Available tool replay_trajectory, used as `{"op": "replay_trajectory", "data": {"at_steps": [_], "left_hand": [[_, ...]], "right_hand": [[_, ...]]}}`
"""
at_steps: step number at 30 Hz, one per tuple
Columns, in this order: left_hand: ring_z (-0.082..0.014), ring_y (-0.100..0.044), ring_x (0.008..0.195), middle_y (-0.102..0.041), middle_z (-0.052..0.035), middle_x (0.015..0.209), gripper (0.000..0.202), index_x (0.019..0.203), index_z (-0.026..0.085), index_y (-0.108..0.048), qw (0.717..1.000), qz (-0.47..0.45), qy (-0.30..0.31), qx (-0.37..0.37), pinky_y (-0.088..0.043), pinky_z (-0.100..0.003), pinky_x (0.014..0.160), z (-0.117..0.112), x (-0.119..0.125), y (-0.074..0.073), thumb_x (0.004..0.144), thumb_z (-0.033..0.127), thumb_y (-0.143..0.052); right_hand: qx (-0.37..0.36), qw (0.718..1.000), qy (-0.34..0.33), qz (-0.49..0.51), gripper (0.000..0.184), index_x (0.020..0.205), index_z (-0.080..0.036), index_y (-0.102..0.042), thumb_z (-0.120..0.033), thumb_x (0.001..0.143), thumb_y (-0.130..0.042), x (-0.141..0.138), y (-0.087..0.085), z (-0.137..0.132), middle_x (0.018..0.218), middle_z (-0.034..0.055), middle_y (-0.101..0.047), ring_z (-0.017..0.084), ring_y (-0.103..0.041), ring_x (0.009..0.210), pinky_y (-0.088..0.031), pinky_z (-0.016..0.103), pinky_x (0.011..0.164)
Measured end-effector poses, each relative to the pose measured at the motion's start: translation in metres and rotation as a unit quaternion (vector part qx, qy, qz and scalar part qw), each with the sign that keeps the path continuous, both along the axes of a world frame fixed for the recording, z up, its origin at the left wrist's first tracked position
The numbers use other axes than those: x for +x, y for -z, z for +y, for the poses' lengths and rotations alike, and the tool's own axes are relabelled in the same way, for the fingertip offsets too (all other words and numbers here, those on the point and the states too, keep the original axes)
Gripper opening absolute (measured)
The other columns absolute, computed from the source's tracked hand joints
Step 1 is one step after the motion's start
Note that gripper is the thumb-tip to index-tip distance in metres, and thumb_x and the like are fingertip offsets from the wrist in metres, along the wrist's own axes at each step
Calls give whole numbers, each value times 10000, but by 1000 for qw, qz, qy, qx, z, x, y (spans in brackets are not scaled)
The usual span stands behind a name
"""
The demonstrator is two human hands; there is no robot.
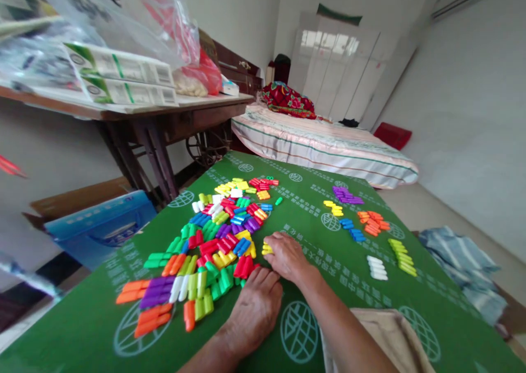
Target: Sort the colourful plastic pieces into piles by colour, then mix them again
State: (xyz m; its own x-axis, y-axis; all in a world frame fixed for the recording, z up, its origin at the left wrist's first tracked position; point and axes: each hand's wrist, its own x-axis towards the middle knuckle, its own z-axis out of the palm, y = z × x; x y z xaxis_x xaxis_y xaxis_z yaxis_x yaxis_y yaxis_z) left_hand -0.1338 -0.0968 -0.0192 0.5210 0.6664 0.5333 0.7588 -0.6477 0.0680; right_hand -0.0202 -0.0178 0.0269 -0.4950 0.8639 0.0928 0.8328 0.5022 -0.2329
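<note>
The pile point(213, 241) of mixed coloured pieces is lying on the green cloth point(304, 208). The left hand point(255, 307) is resting flat, palm down, at the pile's near edge, its fingertips touching red pieces point(245, 266). The right hand point(287, 258) is sitting at the pile's right edge, fingers curling onto yellow pieces point(267, 248); whether it is gripping them is not discernible. Well right of the pile, sorted groups are lying apart from one another: purple group point(347, 196), yellow group point(333, 208), blue group point(352, 229), orange group point(373, 222), lime group point(402, 257), white group point(377, 268). Beyond the pile, a bed point(329, 143) is standing.
</note>
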Motion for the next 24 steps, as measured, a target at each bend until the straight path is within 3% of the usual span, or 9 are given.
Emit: {"op": "replay_trajectory", "data": {"at_steps": [9, 16, 24], "left_hand": [[-194, -577, 830, -648, -64, 898, 222, 804, 155, -615, 998, -38, 21, 44, -480, -386, 820, 7, -2, 2, 872, 116, -408], [-188, -583, 832, -660, -68, 908, 255, 798, 160, -626, 998, -40, 13, 48, -484, -378, 819, 7, -1, 0, 889, 133, -389], [-188, -585, 843, -658, -62, 907, 226, 802, 162, -613, 998, -46, 5, 29, -495, -382, 831, 4, 0, 2, 867, 117, -401]], "right_hand": [[7, 999, 52, 8, 326, 1130, -209, -594, -195, 804, -602, 42, 1, -7, 1089, 48, -626, 196, -537, 1039, -406, 277, 906], [-6, 997, 70, 14, 289, 1100, -224, -607, -222, 811, -610, 57, 5, -10, 1058, 36, -632, 193, -545, 1016, -420, 269, 860], [-10, 996, 79, -30, 331, 1149, -226, -609, -207, 818, -598, 90, 2, 29, 1131, 49, -631, 197, -530, 1069, -397, 293, 900]]}}
